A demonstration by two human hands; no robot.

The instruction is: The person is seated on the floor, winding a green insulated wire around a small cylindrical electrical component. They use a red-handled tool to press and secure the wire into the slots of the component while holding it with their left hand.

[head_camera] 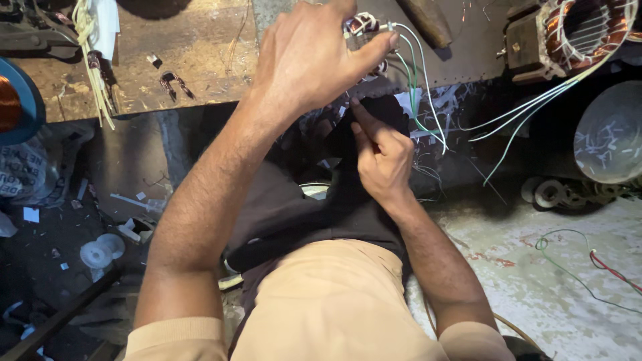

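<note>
We find the left hand (311, 57) raised over the edge of the worn, scratched wooden workbench (194, 47), its fingers curled and the thumb pressed against a small copper-wound coil part with white binding (364, 25), so that hand is closed on the coil; the grip appears meant to steady it over the bench edge. White and green insulated leads (418, 80) hang from the coil and trail down and to the right. The right hand (382, 155) sits lower, just beneath the coil, its fingers loosely folded with the forefinger extended up toward the hanging leads; whether it pinches a wire we cannot tell (the fingertips lie against dark cloth). At the upper right stands a larger motor stator with copper windings and white lacing (575, 30), its own pale leads running down-left, presumably set aside within reach. A white plastic spool (100, 253) lies on the littered floor at the left, well apart from both hands.
</note>
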